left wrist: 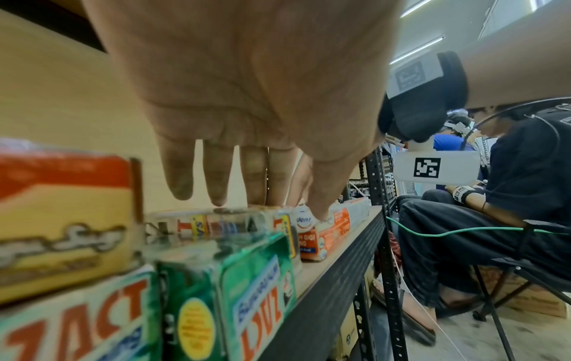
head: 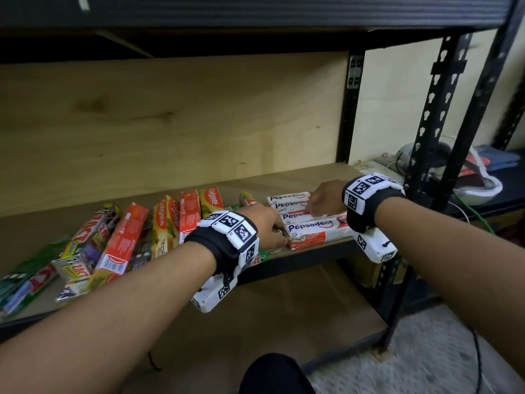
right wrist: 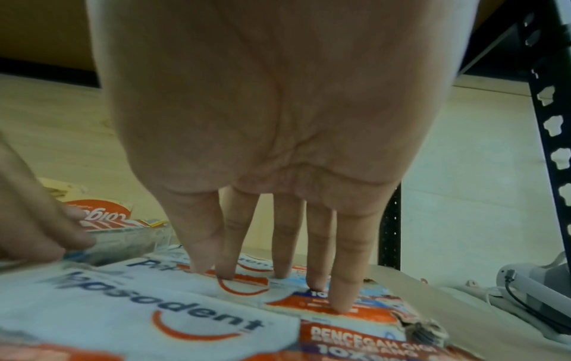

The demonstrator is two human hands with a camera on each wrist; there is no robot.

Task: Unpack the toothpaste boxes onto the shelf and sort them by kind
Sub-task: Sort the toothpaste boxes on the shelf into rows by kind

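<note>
Several white and red Pepsodent boxes (head: pixel 312 226) lie flat side by side at the right end of the wooden shelf (head: pixel 326 174). My right hand (head: pixel 321 203) rests on them with straight fingers (right wrist: pixel 287 244), tips pressing on the box tops (right wrist: pixel 185 317). My left hand (head: pixel 270 227) is at their left ends, fingers (left wrist: pixel 271 185) straight and pointing down, thumb touching a Pepsodent box end (left wrist: pixel 324 234). Red and yellow Colgate boxes (head: pixel 170 220) lean in the middle. Zact boxes (head: pixel 91 240) and green boxes (left wrist: pixel 247 293) lie jumbled at the left.
The shelf above (head: pixel 255 12) hangs low over the boxes. Black steel uprights (head: pixel 437 132) stand just right of my right hand. Beyond them a side table holds a headset and cables (head: pixel 477 180). A seated person (left wrist: pixel 510 195) is nearby.
</note>
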